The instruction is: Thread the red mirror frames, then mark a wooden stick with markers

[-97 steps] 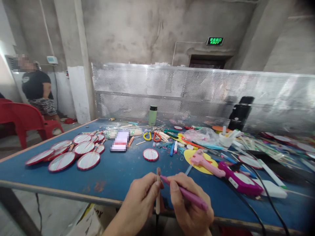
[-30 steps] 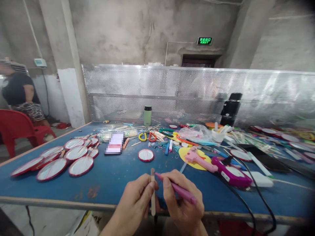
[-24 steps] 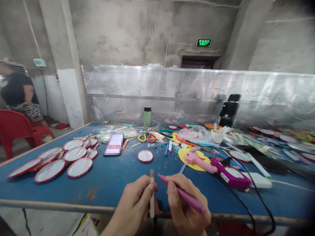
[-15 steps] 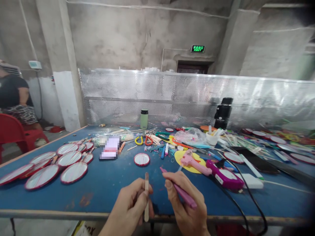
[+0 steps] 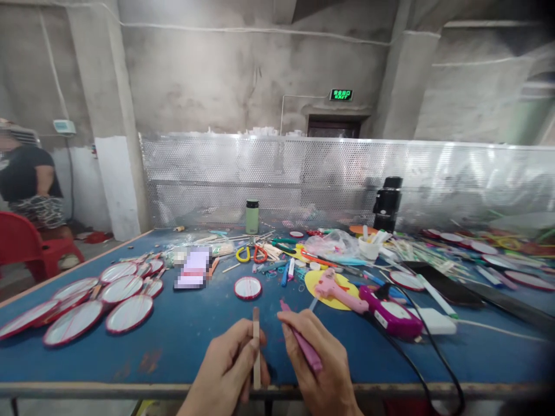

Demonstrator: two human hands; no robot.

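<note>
Near the front edge of the table, my left hand pinches a flat wooden craft stick upright between thumb and fingers. Close by on the right, my right hand grips a pink pen in a writing hold. Its tip points up and to the left, apart from the stick. Beyond both hands a small round disc with a red rim lies on the blue table.
Overlapping red-rimmed discs lie at left, beside a phone. On the right are a pink glue gun on a yellow disc, a purple device and black cables. A green bottle and black flask stand behind. A person is at far left.
My right hand with the pink pen has moved left, closer to the craft stick. The stick has turned slightly in my left hand. The view has shifted a little.
</note>
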